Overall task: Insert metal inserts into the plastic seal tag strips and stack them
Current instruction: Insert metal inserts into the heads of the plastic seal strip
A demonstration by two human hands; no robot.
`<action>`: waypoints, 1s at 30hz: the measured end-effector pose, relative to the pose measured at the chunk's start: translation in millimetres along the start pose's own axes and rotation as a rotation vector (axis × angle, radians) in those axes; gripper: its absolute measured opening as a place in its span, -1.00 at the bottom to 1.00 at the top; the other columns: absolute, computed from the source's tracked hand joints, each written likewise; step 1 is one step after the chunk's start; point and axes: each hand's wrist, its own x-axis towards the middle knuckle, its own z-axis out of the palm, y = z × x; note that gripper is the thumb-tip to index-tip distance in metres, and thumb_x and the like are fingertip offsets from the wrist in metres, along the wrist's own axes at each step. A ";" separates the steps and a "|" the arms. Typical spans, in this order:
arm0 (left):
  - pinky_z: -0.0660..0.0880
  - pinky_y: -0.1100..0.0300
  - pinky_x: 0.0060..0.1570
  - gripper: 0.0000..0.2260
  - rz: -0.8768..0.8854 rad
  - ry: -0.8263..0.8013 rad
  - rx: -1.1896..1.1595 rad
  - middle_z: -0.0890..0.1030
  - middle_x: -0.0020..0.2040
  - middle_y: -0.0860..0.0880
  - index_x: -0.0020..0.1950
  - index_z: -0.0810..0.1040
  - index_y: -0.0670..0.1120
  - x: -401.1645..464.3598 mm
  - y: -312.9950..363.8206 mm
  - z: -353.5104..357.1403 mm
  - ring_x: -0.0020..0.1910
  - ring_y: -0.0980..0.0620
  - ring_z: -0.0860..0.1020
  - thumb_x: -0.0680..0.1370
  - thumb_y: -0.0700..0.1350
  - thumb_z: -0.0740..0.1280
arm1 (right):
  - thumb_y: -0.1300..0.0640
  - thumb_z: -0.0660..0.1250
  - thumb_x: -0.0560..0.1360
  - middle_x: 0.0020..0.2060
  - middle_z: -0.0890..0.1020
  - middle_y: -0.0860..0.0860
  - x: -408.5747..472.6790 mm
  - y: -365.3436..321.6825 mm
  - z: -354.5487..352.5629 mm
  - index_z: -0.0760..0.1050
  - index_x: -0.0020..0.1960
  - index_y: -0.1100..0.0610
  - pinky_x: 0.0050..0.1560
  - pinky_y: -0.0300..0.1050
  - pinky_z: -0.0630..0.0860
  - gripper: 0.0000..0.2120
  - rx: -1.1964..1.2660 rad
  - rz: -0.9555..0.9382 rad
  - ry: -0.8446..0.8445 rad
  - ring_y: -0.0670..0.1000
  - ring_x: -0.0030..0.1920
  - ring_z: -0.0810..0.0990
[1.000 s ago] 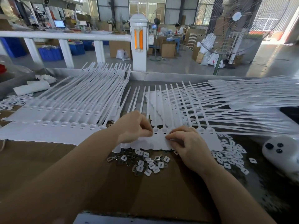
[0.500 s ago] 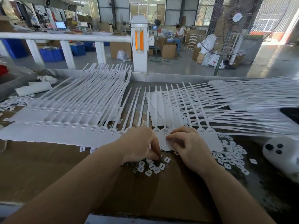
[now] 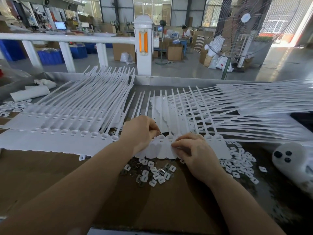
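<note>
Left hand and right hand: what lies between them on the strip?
In the head view, two white tag heads of the seal tag strip lie between the left hand and right hand.

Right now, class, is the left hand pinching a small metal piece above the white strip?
Yes, the left hand pinches a metal piece over the strip.

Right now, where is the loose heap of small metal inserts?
In the head view, the heap of small metal inserts lies on the brown cardboard, centre frame, just below the white plastic seal tag strip and between the two forearms.
</note>
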 end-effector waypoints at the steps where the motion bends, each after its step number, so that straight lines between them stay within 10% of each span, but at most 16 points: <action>1: 0.46 0.09 0.10 -0.94 0.021 0.040 0.055 0.58 -0.18 0.14 -0.12 0.63 0.07 0.0 0.7 2.6 -0.17 0.12 0.54 0.51 -0.04 0.36 | 0.15 0.29 0.52 0.00 0.52 -0.16 0.0 -0.1 0.0 0.61 0.08 0.02 0.08 -0.35 0.21 -0.81 0.000 -0.001 0.000 -0.24 0.01 0.29; 9: 0.17 0.15 0.24 -0.80 0.206 0.157 0.429 0.54 0.04 0.14 0.08 0.59 0.14 -4.7 -1.1 19.8 0.04 0.11 0.47 0.58 0.06 0.19 | 0.16 0.28 0.52 0.03 0.54 -0.14 -0.5 -0.3 0.0 0.61 0.09 0.02 0.05 -0.37 0.20 -0.80 0.000 -0.007 -0.003 -0.23 0.00 0.29; 30: 0.12 0.18 0.21 -0.78 0.201 0.131 0.398 0.53 0.05 0.17 0.12 0.58 0.19 -13.1 -6.4 22.7 0.09 0.14 0.41 0.59 0.09 0.17 | 0.15 0.27 0.53 0.03 0.54 -0.14 -0.5 -0.9 -0.9 0.61 0.09 0.02 0.04 -0.40 0.17 -0.80 -0.009 -0.013 -0.013 -0.22 0.01 0.30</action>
